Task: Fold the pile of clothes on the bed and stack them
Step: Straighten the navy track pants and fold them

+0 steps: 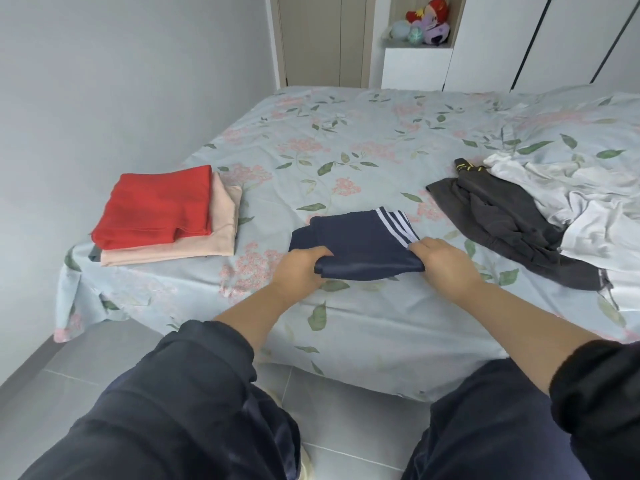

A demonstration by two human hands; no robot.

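Navy garment (356,244), folded, with white stripes at its far right corner, lying on the floral bedsheet (346,147) near the bed's front edge. Left hand (304,270) closed on the near left corner of the fold, fingers curled over the cloth. Right hand (443,259) closed on the near right corner, beside the striped band. Hands apart, the garment's near edge stretched between them.

Stack (166,216), to the left and well apart from the hands: red folded piece (157,206) on top, peach folded piece (221,220) beneath. A dark sliver shows under the peach layer at its left edge; what it is cannot be told.

Unfolded pile, to the right: dark grey garment (502,220) with yellow marks at its far end, partly overlaid by white clothing (588,202). The white items are crumpled together and run off the right border; their number cannot be told.

Dark sleeves cover both forearms in the foreground.
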